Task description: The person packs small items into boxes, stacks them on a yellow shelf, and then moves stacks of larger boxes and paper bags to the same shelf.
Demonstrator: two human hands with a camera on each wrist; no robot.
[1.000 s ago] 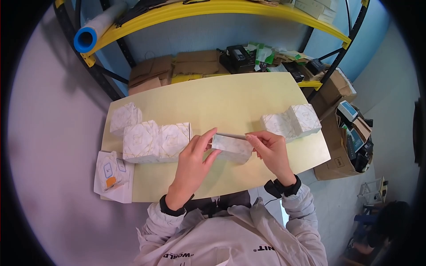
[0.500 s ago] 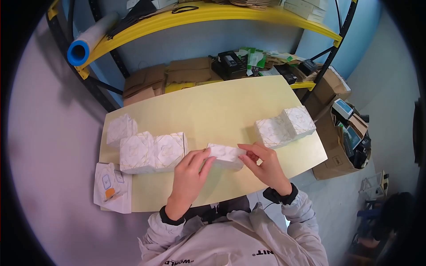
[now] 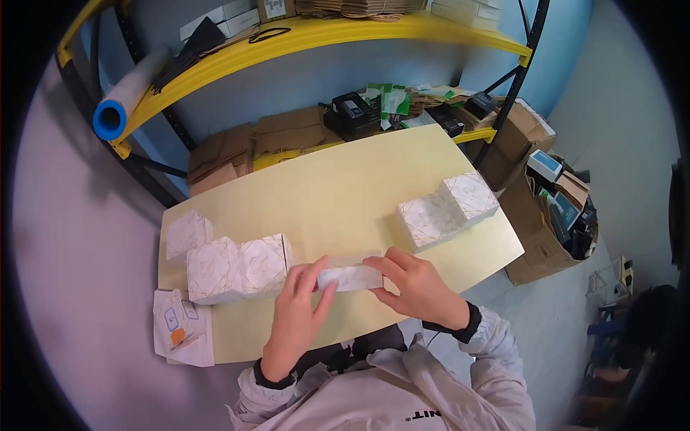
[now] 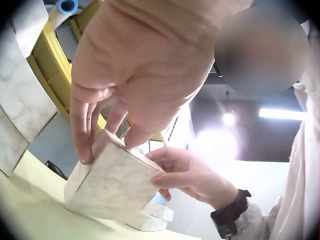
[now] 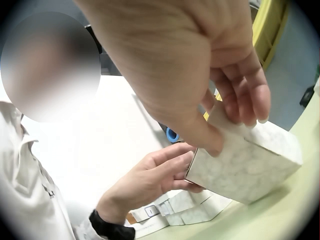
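A white marble-patterned carton (image 3: pixel 352 277) is held between both hands near the table's front edge, its narrow side facing up. My left hand (image 3: pixel 296 316) grips its left end, thumb on the near side and fingers across the top edge. On the right end, my right hand (image 3: pixel 420 289) pinches it between thumb and fingers. The left wrist view shows a broad marbled face of the carton (image 4: pixel 117 182) tilted, its lower edge close over the table. Fingertips of the right hand (image 5: pixel 190 75) lie along the carton's upper edge in the right wrist view.
Three matching gold-lined boxes (image 3: pixel 213 269) stand at the table's left, beside a white packet with blue and orange marks (image 3: pixel 180 330). Two more boxes (image 3: pixel 471 195) are at the right. Behind the table (image 3: pixel 330 187) rises a yellow shelf rack (image 3: pixel 338 32); a filled cardboard carton (image 3: pixel 528 237) stands right.
The carton has turned in the hands, its narrow side showing more squarely. Right fingers have shifted further over its right end. The head view has shifted, with the table lower in it.
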